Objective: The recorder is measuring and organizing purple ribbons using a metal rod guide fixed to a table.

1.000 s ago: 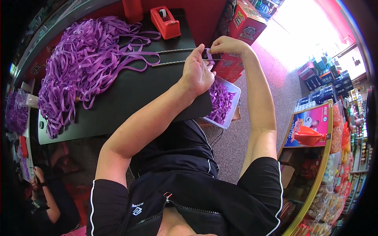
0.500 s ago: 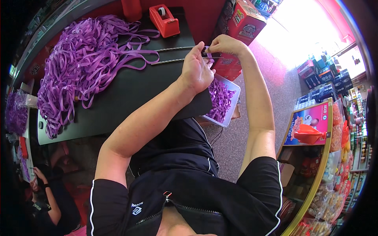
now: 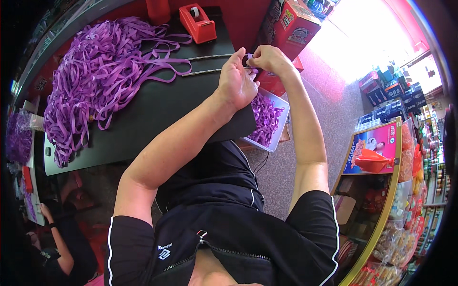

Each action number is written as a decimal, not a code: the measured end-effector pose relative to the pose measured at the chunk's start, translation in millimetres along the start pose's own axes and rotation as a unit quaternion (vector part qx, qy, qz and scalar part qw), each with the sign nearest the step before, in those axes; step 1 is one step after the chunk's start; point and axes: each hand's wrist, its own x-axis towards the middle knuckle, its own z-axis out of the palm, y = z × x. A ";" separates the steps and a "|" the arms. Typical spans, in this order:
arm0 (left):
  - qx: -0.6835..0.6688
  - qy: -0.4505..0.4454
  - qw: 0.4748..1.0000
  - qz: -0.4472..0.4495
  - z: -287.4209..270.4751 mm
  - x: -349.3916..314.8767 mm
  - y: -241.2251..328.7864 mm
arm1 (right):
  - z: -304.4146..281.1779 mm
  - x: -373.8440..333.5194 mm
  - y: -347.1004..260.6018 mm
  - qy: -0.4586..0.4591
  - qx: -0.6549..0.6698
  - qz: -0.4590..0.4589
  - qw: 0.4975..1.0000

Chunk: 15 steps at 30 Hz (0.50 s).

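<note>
Above the right end of the black table, my two hands are close together. My left hand has its palm turned toward me, and its partly curled fingers hold a purple ribbon. My right hand pinches the same ribbon between thumb and fingertips. Two thin twisted metal rods run side by side from the table and pass behind my left hand. Purple ribbon loops lie close to the rods' left ends, trailing from a large tangled heap of purple ribbon. The exact fingertip contact is partly hidden.
A red tape dispenser stands at the table's far edge. Below its right end, a white bin holds short purple ribbon pieces. Red boxes are stacked beyond my right hand. Another person's arm shows at lower left; a display case stands right.
My right hand has moved slightly left and closer to my left hand, with the ribbon still pinched. The other person's hand at lower left has lowered.
</note>
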 end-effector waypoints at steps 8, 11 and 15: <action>0.014 -0.041 0.999 -0.004 -2.0 -2.3 1.2 | 8.8 -10.5 31.7 0.025 0.279 0.001 0.960; 0.008 -0.030 1.000 -0.003 -0.7 -2.7 2.1 | 32.1 -15.1 55.2 0.104 0.495 0.054 0.861; -0.024 0.028 0.999 -0.002 5.1 0.2 1.4 | 95.7 -16.0 68.0 0.002 0.718 0.077 0.692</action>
